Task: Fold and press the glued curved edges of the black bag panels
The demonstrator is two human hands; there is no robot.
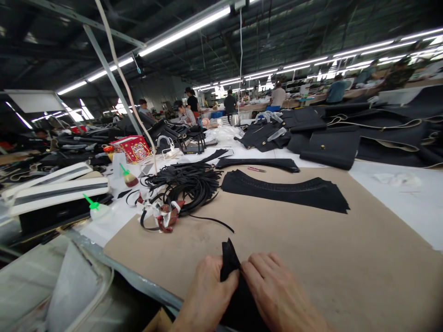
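Note:
Near the table's front edge, my left hand (211, 288) is closed on a black fabric panel (240, 304), its thumb pressed on the face. My right hand (272, 286) grips the panel's right edge with bent fingers. The far end of the panel sticks up between both hands, folded or curved; its lower part runs out of view. Farther up lies a stack of curved black panels (284, 189) with a stitched line, and behind it a narrower black stack (258, 163). Red-handled thread snips (256, 169) rest between the stacks. A heap of black strips (188, 182) is to their left.
Brown board (311, 258) covers the tabletop. Green-tipped glue bottles (98, 208) stand at left, near a red box (133, 148) and white panels (62, 196). Black bag pieces (328, 143) are piled at the back right. A pale bin (86, 276) sits below the left edge. Several people work farther off.

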